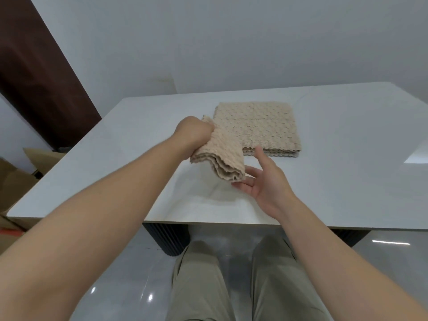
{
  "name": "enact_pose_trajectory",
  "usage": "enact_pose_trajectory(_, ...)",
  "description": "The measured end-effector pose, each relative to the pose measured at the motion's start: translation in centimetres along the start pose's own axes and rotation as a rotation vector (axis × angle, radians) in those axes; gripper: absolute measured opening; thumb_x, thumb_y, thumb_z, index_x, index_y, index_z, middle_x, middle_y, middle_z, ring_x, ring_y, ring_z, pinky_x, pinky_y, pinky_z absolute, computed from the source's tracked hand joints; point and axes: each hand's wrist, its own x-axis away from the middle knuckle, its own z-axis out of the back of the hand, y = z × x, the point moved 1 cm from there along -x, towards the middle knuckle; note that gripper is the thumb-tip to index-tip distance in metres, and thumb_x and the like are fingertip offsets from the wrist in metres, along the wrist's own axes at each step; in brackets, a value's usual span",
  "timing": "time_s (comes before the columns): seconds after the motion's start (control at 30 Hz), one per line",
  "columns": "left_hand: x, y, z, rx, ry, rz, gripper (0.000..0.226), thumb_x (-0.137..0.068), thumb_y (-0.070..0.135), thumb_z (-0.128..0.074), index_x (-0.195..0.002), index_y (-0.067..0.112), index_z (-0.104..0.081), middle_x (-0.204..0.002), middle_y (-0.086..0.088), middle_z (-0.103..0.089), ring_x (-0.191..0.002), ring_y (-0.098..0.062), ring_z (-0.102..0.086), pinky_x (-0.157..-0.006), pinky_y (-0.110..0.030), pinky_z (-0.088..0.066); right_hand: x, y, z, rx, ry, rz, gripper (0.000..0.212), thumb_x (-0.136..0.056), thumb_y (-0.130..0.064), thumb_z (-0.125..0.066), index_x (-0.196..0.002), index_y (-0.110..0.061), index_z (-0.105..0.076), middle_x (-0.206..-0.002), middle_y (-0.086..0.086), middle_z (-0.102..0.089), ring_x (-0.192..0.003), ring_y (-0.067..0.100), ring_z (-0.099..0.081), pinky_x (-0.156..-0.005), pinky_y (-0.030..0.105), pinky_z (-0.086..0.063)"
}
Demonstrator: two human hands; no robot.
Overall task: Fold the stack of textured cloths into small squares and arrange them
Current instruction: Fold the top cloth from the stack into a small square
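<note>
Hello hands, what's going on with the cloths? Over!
Left hand grips a folded cloth above the table. Right hand open, fingers at its lower end. Stack lies flat behind. Nothing in the way.

A pale grey-white table [347, 186] with a smooth, faintly glossy top fills the middle of the view, its thin near edge running straight across. It stands on dark ribbed legs [169, 239] on a shiny grey tiled floor [129, 286]. A stack of beige textured cloths [257, 126] lies flat on the top, toward the far side and a little right of centre, its wavy layered edges showing along the near side. A bright patch of reflected light [416, 156] sits on the surface at the right, well apart from the stack.
</note>
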Motion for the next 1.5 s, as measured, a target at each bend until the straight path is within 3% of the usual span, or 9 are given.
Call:
enact_pose_trajectory(0.23,-1.6,0.5,-0.3,0.137,0.007,0.082,0.024,-0.098,0.029,-0.057,-0.101,0.005,-0.060,-0.107,-0.011,-0.067,-0.098,-0.028,-0.065,-0.077,-0.032,-0.051,0.7,0.1,-0.3,0.197,-0.027,0.128,0.057,-0.090,-0.009,-0.072,-0.138,-0.021,-0.042,-0.116,0.020,-0.070,-0.100,0.042,-0.071,-0.092,0.050,-0.056)
enact_pose_trajectory(0.4,-1.0,0.8,-0.9,0.167,0.037,0.102,0.025,-0.098,0.032,-0.056,-0.092,0.008,-0.058,-0.108,-0.012,-0.067,-0.102,-0.032,-0.067,-0.091,-0.041,-0.055,0.0,0.9,-1.0,0.338,0.067,0.133,0.052,-0.090,-0.019,-0.072,-0.133,-0.024,-0.045,-0.107,0.010,-0.072,-0.089,0.031,-0.075,-0.089,0.047,-0.060)
enact_pose_trajectory(0.63,-0.5,0.8,-1.2,0.289,0.058,0.139,0.021,-0.095,0.023,-0.057,-0.077,0.015,-0.051,-0.109,-0.012,-0.068,-0.105,-0.030,-0.068,-0.085,-0.037,-0.055,-0.3,1.3,-2.0,0.413,0.221,0.172,0.036,-0.097,-0.035,-0.055,-0.128,-0.029,-0.039,-0.099,0.002,-0.071,-0.063,0.015,-0.073,-0.080,0.043,-0.059)
enact_pose_trajectory(0.8,-0.5,0.2,-1.1,0.240,0.078,0.135,0.024,-0.097,0.027,-0.057,-0.077,0.014,-0.051,-0.105,-0.011,-0.068,-0.099,-0.029,-0.067,-0.080,-0.036,-0.053,-0.7,1.5,-1.8,0.331,0.268,0.176,0.031,-0.097,-0.017,-0.050,-0.126,-0.025,-0.043,-0.086,0.010,-0.074,-0.057,0.018,-0.066,-0.062,0.034,-0.056)
enact_pose_trajectory(0.97,-1.1,-1.1,-0.6,0.161,0.092,0.112,0.031,-0.098,0.033,-0.057,-0.093,0.002,-0.062,-0.094,-0.011,-0.064,-0.088,-0.033,-0.064,-0.069,-0.032,-0.045,-0.7,1.7,-1.2,0.201,0.231,0.103,0.043,-0.095,0.001,-0.051,-0.129,-0.023,-0.041,-0.086,0.016,-0.074,-0.061,0.021,-0.067,-0.067,0.037,-0.057)
enact_pose_trajectory(1.07,-1.3,-1.3,-0.3,0.119,0.117,0.071,0.032,-0.098,0.035,-0.056,-0.084,0.006,-0.058,-0.079,-0.008,-0.056,-0.075,-0.031,-0.055,-0.060,-0.030,-0.039,-0.8,1.5,-1.4,0.165,0.223,0.114,0.040,-0.097,0.002,-0.049,-0.130,-0.020,-0.042,-0.093,0.018,-0.072,-0.063,0.021,-0.069,-0.069,0.038,-0.058)
enact_pose_trajectory(1.33,-0.3,-0.5,0.3,-0.092,0.163,-0.170,0.039,-0.103,0.037,-0.048,-0.082,0.007,-0.062,-0.075,-0.003,-0.059,-0.079,-0.028,-0.057,-0.066,-0.031,-0.035,-0.9,2.0,-0.9,-0.161,-0.098,-0.207,0.026,-0.100,0.009,-0.044,-0.120,0.005,-0.060,-0.101,0.020,-0.075,-0.092,0.030,-0.076,-0.084,0.038,-0.062)
enact_pose_trajectory(1.43,0.5,0.4,0.7,-0.153,0.143,-0.253,0.042,-0.103,0.038,-0.048,-0.085,0.004,-0.065,-0.078,-0.005,-0.061,-0.078,-0.026,-0.057,-0.066,-0.034,-0.039,-0.8,1.5,-0.1,-0.216,-0.184,-0.264,0.054,-0.081,0.019,-0.042,-0.131,0.005,-0.056,-0.126,0.023,-0.067,-0.116,0.035,-0.067,-0.101,0.043,-0.054)
enact_pose_trajectory(1.5,1.1,1.2,0.8,-0.196,0.137,-0.305,0.042,-0.103,0.040,-0.049,-0.080,0.008,-0.062,-0.076,-0.003,-0.060,-0.074,-0.023,-0.055,-0.068,-0.033,-0.039,-0.9,1.0,0.3,-0.262,-0.201,-0.312,0.068,-0.074,0.009,-0.041,-0.141,0.004,-0.048,-0.136,0.025,-0.060,-0.128,0.039,-0.058,-0.109,0.049,-0.046)
